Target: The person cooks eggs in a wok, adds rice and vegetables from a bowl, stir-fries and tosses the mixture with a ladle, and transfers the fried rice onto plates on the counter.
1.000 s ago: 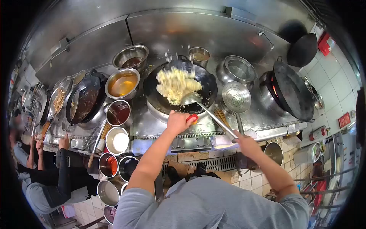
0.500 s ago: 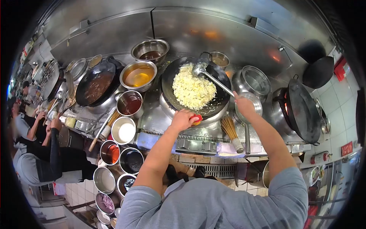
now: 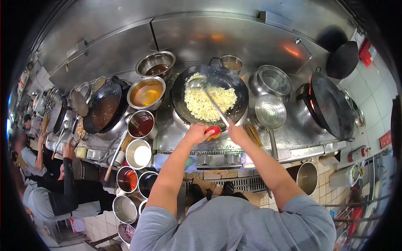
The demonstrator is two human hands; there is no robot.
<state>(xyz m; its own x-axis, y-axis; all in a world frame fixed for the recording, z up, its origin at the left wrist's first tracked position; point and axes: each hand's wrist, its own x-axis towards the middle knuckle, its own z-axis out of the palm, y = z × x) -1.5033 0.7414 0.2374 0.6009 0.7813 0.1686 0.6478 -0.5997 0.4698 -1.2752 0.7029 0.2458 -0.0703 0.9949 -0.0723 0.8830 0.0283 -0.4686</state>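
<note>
A large black wok [image 3: 243,98] sits on the burner before me, with pale yellow, crumbly food [image 3: 205,104], possibly egg fried rice, heaped in it. At its near rim my left hand [image 3: 197,134] is closed on a red and yellow pad [image 3: 212,132], pressed against the wok's edge; the rim under it is hidden. My right hand [image 3: 237,133] grips the handle of a metal ladle [image 3: 216,103] near its end. The ladle's bowl rests against the food at the upper left of the wok.
Left of the wok stand metal bowls of amber liquid [image 3: 146,94] and dark red sauce [image 3: 141,124]. On the right are a perforated strainer [image 3: 270,111], a bamboo brush [image 3: 253,134] and a tilted black wok [image 3: 333,108]. Co-workers [image 3: 46,196] stand at far left.
The ladle's bowl has moved left across the food, and my right hand has come down and left, closer to my left hand. My left hand keeps hold of the pad at the rim.
</note>
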